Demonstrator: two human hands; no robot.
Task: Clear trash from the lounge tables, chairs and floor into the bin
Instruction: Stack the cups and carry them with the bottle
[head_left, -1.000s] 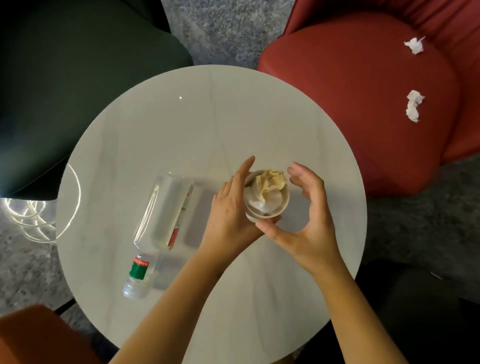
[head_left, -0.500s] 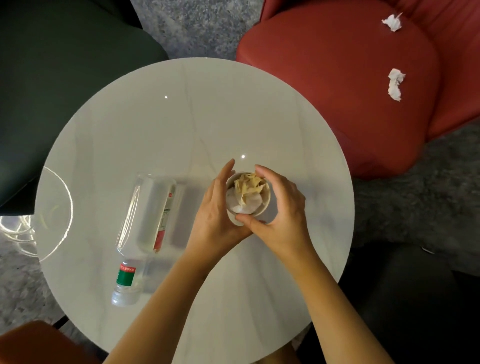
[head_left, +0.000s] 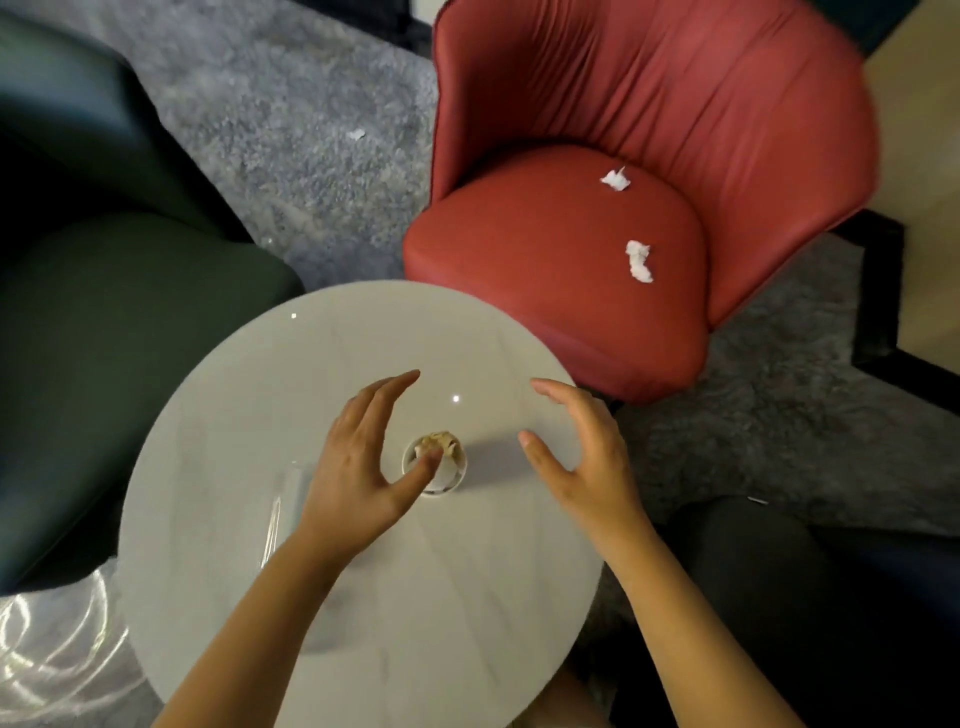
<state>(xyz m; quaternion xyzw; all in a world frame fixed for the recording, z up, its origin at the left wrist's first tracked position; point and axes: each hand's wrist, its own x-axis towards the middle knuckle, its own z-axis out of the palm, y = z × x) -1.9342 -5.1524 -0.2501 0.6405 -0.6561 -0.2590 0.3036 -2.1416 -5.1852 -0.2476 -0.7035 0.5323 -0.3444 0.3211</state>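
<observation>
While both hands hang spread and empty above the round tabletop (head_left: 441, 597), the paper cup (head_left: 451, 475), stuffed with crumpled paper, stands near its middle. The left hand (head_left: 358, 467) has its thumb across the cup's rim, touching or not I cannot tell. The right hand (head_left: 582, 457) is apart on the other side. Table trash seems the step in hand. Next, fingers must close round the cup and lift it upright. Two crumpled tissues (head_left: 639, 261) lie on the red armchair (head_left: 519, 270), and a scrap (head_left: 356, 134) lies on the carpet (head_left: 291, 104). A clear bottle (head_left: 288, 499) is blurred and half hidden under the left hand. No bin shows.
</observation>
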